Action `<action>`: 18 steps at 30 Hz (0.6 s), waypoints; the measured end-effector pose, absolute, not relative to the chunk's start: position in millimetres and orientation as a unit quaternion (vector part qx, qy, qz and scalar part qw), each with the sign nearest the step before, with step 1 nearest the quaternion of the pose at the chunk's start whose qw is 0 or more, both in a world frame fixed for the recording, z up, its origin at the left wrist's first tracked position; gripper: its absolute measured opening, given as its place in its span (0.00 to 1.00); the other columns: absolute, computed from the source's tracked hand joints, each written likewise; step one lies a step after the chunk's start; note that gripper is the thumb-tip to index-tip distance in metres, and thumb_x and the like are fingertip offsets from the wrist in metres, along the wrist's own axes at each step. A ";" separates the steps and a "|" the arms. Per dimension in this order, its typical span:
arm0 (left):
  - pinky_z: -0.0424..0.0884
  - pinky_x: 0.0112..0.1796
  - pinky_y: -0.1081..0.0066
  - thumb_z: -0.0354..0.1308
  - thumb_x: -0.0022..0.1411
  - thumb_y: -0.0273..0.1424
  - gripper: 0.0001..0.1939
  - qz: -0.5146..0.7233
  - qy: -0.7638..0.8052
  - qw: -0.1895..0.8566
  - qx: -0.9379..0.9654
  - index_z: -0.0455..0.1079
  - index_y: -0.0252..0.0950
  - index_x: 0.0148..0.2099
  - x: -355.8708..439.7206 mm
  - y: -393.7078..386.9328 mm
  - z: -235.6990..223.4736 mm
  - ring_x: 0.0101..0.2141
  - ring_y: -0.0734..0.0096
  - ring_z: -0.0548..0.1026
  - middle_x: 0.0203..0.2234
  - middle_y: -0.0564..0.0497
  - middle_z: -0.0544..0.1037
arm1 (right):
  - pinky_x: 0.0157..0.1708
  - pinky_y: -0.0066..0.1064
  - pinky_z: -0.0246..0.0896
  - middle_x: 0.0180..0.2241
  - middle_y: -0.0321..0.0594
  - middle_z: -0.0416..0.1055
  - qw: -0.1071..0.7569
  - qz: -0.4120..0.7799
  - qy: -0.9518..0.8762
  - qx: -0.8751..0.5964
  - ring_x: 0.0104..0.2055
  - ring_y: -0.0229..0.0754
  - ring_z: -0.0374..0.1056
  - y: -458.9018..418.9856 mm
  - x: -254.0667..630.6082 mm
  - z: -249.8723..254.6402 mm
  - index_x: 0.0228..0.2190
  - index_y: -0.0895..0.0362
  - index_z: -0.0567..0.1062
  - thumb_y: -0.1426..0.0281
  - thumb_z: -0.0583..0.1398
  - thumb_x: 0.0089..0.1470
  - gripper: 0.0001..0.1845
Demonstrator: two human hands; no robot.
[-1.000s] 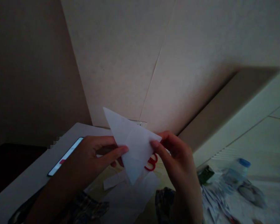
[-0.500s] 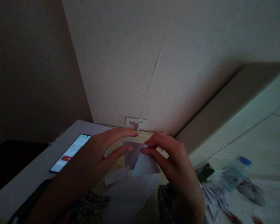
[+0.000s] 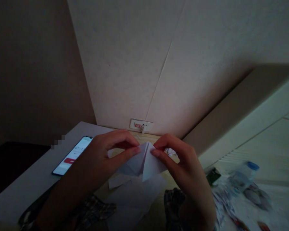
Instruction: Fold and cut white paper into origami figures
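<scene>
Barely any writing could be read: the phone [image 3: 73,157] at the lower left of the frame showed a lit screen with faint digits, seemingly starting with 01, above a red button, and the left forearm covered part of it. No lettering could be made out on the blue-capped bottle [image 3: 242,176] or the dark green packet [image 3: 213,176] at the lower right.

The left hand [image 3: 108,149] was pinched nearly closed, thumb and forefinger gripping the left part of the folded paper [image 3: 151,166]. The right hand [image 3: 179,157] held its right part the same way, thumb in front and fingertips behind. Between them, just below the centre of the frame, the paper stood creased, with a pointed flap hanging downward.

Beneath it, at the bottom centre, a loose white sheet [image 3: 137,199] lay on the wooden surface [image 3: 156,210]. Above the hands, a wall socket [image 3: 141,125] held a plug.
</scene>
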State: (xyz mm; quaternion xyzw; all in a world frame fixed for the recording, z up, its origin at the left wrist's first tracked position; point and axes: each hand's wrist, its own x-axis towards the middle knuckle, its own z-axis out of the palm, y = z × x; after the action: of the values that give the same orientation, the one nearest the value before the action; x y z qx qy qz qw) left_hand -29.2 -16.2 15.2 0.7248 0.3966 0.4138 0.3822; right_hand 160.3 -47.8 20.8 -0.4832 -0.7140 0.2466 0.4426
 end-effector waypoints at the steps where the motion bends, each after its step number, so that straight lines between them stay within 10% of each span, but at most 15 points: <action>1: 0.70 0.30 0.76 0.60 0.58 0.32 0.06 0.410 0.401 0.398 0.716 0.74 0.42 0.28 -29.0 -16.2 14.9 0.28 0.72 0.75 0.24 0.58 0.78 | 0.26 0.23 0.60 0.24 0.31 0.72 0.445 0.258 -0.705 -0.489 0.28 0.35 0.67 -47.8 159.8 20.9 0.24 0.54 0.74 0.72 0.63 0.56 0.09; 18: 0.66 0.32 0.75 0.60 0.57 0.30 0.07 0.376 0.403 0.377 0.744 0.75 0.40 0.27 -27.0 -17.0 17.8 0.27 0.73 0.73 0.23 0.58 0.76 | 0.28 0.23 0.58 0.23 0.28 0.73 0.460 0.296 -0.684 -0.483 0.27 0.33 0.66 -47.9 159.8 18.8 0.23 0.55 0.76 0.74 0.66 0.51 0.07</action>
State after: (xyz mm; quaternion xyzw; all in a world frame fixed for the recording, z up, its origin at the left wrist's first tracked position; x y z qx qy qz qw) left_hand -27.0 -17.0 17.8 0.7440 0.4035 0.3765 0.3767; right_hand 159.8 -47.9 18.8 -0.4828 -0.6842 0.2957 0.4597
